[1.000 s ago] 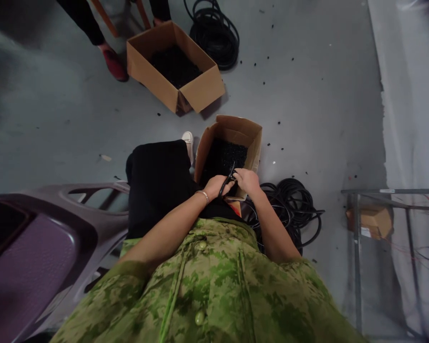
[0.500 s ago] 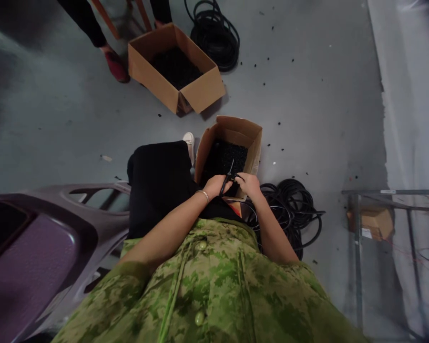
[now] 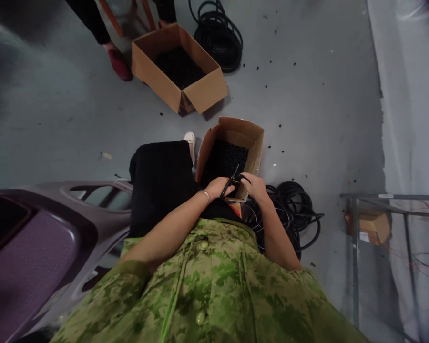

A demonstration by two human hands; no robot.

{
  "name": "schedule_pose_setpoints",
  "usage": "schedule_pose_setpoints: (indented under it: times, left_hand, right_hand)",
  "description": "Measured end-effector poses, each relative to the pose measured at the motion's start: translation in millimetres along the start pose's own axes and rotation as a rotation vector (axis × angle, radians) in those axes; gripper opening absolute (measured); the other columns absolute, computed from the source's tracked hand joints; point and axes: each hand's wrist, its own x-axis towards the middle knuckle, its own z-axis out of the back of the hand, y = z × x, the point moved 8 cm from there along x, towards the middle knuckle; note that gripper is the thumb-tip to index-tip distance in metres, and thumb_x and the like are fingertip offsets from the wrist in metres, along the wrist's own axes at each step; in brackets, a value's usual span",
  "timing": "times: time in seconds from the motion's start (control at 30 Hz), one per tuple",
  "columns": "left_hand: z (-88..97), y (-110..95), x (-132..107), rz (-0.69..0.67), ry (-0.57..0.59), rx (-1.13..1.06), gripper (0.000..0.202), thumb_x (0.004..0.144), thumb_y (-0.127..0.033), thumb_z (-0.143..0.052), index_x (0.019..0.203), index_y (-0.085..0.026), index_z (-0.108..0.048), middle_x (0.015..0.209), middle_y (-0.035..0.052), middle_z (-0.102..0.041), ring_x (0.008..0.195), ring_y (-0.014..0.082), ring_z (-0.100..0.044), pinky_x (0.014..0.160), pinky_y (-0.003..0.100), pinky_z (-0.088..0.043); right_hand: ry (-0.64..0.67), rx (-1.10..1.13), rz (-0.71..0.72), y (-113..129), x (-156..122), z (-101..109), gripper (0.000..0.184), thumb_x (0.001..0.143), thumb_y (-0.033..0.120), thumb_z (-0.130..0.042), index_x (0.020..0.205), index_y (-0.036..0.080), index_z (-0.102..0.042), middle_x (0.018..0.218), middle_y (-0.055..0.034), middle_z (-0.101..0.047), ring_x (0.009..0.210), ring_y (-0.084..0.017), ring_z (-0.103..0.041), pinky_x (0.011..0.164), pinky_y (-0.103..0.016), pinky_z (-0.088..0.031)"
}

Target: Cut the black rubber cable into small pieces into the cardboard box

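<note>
"Two bare hands, seen from above: what does each one hold?"

"The left hand (image 3: 218,186), with a bracelet (image 3: 204,195) at its wrist, is curled around a slim black tool (image 3: 230,181) that looks like scissors, its pointed end angled up and to the right. The right hand (image 3: 256,186) has its fingers pinched on a small dark piece (image 3: 244,177), too small to name."

"Where exactly is the tool?"

"Between the hands, above the near end of an open cardboard box (image 3: 240,138) with many tiny black bits (image 3: 232,156) inside."

"And around them?"

"Black tubing or cable (image 3: 296,205) lies coiled on the floor, right of the box. Farther off, a larger carton (image 3: 206,89) also holds dark pieces, with another person's red shoe (image 3: 120,65) just beside it."
</note>
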Motion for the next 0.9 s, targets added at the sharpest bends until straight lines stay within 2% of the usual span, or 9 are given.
schedule_pose_setpoints:
  times: [0.13,0.27,0.47,0.9]
  left_hand:
    - [-2.9,-0.7,-0.3,-0.017,0.026,0.000,0.030,0.088,-0.039,-0.054,0.100,-0.018,-0.071,0.101,0.0097,-0.074,0.095,0.0244,-0.069,0.079,0.027,-0.051]
    - [-4.0,-3.4,-2.5,-0.046,0.040,0.015,0.030,0.087,-0.041,-0.055,0.101,-0.019,-0.070,0.098,0.0082,-0.074,0.093,0.0240,-0.070,0.077,0.026,-0.051]
    - [-3.3,-10.3,-7.1,-0.076,0.052,0.074,0.029,0.086,-0.038,-0.057,0.106,-0.020,-0.069,0.103,0.0099,-0.074,0.097,0.0256,-0.070,0.079,0.028,-0.051]
    - [-0.6,-13.2,-10.8,-0.065,0.047,0.127,0.032,0.088,-0.037,-0.056,0.111,-0.019,-0.067,0.109,0.0123,-0.073,0.099,0.0272,-0.070,0.082,0.029,-0.052]
  right_hand:
    - [-0.105,0.092,0.003,-3.9,-1.9,12.6,0.034,0.094,0.028,-0.047,0.121,0.022,-0.067,0.122,-0.0058,-0.070,0.111,-0.019,-0.064,0.099,-0.032,-0.047]
    - [-0.161,0.167,0.000,-5.9,-2.9,20.4,0.034,0.093,0.032,-0.046,0.113,0.018,-0.070,0.114,-0.0079,-0.073,0.108,-0.020,-0.065,0.097,-0.032,-0.048]
    - [-0.148,0.174,-0.014,-1.7,-1.1,21.5,0.033,0.092,0.033,-0.046,0.110,0.019,-0.070,0.106,-0.0069,-0.074,0.103,-0.020,-0.066,0.092,-0.030,-0.049]
    - [-0.075,0.079,0.002,6.3,-1.5,5.5,0.029,0.093,0.028,-0.049,0.110,0.021,-0.071,0.111,-0.0057,-0.074,0.103,-0.020,-0.066,0.094,-0.030,-0.048]
